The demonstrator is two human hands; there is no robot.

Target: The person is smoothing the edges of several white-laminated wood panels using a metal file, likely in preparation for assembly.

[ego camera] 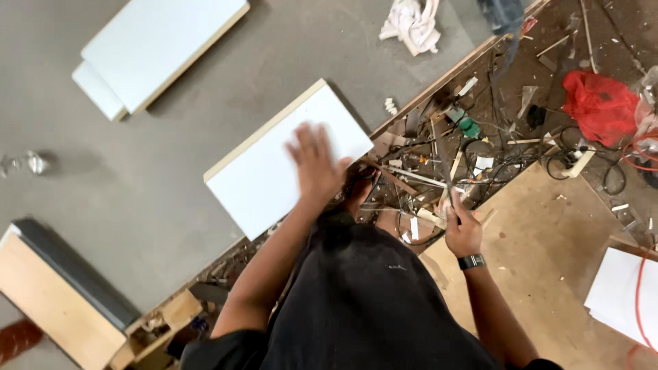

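My left hand point(315, 163) lies open and flat on the white board point(274, 168) overhanging the workbench point(548, 253) edge; my right hand point(462, 229) grips a thin stick point(444, 168).

Left hand point(315, 163) flat on white panel point(274, 171); right hand point(462, 229) gripping a thin tool point(442, 164).

A smooth, matt white laminated rectangular board point(284, 159) with a pale raw wood edge lies by a rough brown wooden desk point(541, 247) strewn with wood offcuts. Nearby sit a crumpled glossy red plastic bag point(601, 104), a rumpled white cloth point(413, 24) and a matt grey concrete floor point(157, 164).
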